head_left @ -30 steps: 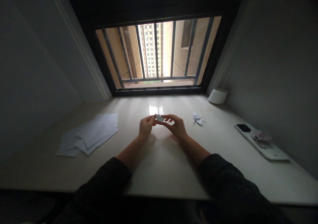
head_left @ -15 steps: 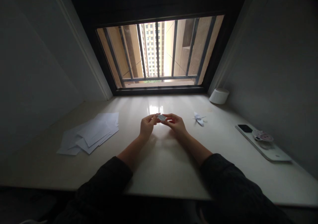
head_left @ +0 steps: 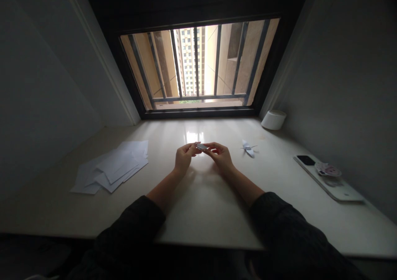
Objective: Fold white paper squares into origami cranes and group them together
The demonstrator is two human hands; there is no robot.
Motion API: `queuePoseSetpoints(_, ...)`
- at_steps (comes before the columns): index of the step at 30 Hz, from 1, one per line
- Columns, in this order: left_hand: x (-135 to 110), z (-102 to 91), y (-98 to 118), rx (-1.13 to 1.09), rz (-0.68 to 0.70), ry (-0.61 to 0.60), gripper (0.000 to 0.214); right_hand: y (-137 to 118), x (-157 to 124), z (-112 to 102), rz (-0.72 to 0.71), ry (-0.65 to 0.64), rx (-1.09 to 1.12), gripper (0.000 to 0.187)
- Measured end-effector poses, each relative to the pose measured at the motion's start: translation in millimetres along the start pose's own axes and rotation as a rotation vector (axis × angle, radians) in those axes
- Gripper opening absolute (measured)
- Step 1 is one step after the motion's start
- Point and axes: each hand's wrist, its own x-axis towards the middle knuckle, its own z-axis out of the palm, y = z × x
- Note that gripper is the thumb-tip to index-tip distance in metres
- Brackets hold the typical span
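Folded white paper [head_left: 202, 147] is pinched between my two hands, held above the table [head_left: 204, 205] in the middle of my view, too small and dim for me to read its folds. My left hand [head_left: 185, 156] and my right hand [head_left: 221, 156] each have a closed grip on it from opposite sides, and they almost meet around it. Just to the right of my right hand, a white origami crane [head_left: 248, 148] stands on the table. To the left, well apart from my left hand, lies a loose pile of white paper sheets [head_left: 109, 169]. Further right, a black phone [head_left: 306, 160] and a round printed disc [head_left: 328, 169] rest on a long white board [head_left: 338, 191]. A white cylindrical container [head_left: 273, 120] stands in the far corner, beneath a barred window [head_left: 198, 65].
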Motion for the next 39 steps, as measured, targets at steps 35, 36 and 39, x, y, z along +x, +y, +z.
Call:
queuePoseSetpoints(35,-7.2,0.3,5.3,0.359,0.344,0.053,0.031,-9.0,-5.7,-3.5,-0.101,0.006,-0.233,0.018)
queuePoseSetpoints(36,-7.8,0.4,6.3,0.362,0.360,0.046,0.030,-8.1,-4.7,-2.7,-0.063,-0.009,-0.151,0.021)
queuePoseSetpoints(39,-8.2,0.0,7.4,0.385,0.399,0.041,0.028,-6.2,-1.4,-0.4,0.029,-0.067,0.102,0.029)
